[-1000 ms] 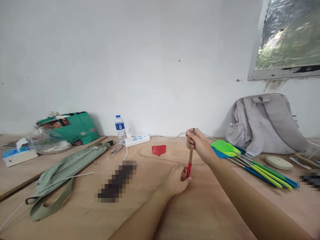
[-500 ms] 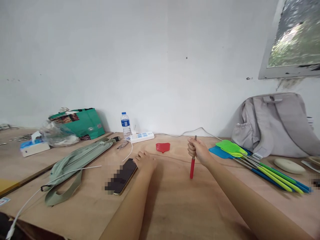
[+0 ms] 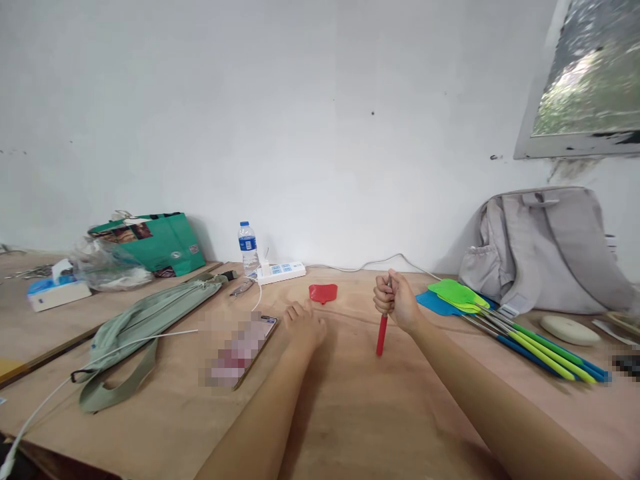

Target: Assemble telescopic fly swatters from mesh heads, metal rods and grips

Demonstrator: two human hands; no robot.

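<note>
My right hand point(image 3: 396, 300) is wrapped around the metal rod of a fly swatter handle point(image 3: 382, 335), its red grip pointing down toward the table. The red fly swatter head point(image 3: 323, 293) lies apart from it, flat on the wood. My left hand point(image 3: 304, 325) is just to the near left of that red head, fingers loosely spread and holding nothing. To the left of this hand rests a phone point(image 3: 245, 353) with its screen lit, partly pixelated. Several fly swatters with green heads point(image 3: 455, 293) and a blue head point(image 3: 435, 304) are bundled to the right of my right hand.
A water bottle point(image 3: 247, 248) and a white power strip point(image 3: 281, 272) stand by the wall. Leftward are a grey-green bag point(image 3: 155, 320), a green shopping bag point(image 3: 173, 243) and a tissue box point(image 3: 59, 293). A grey backpack point(image 3: 555, 247) and a pale rounded object point(image 3: 570, 331) are at right.
My left hand has moved right, off the phone's edge toward the red swatter head. The phone's dark screen has lit up. My right hand keeps its hold on the handle.
</note>
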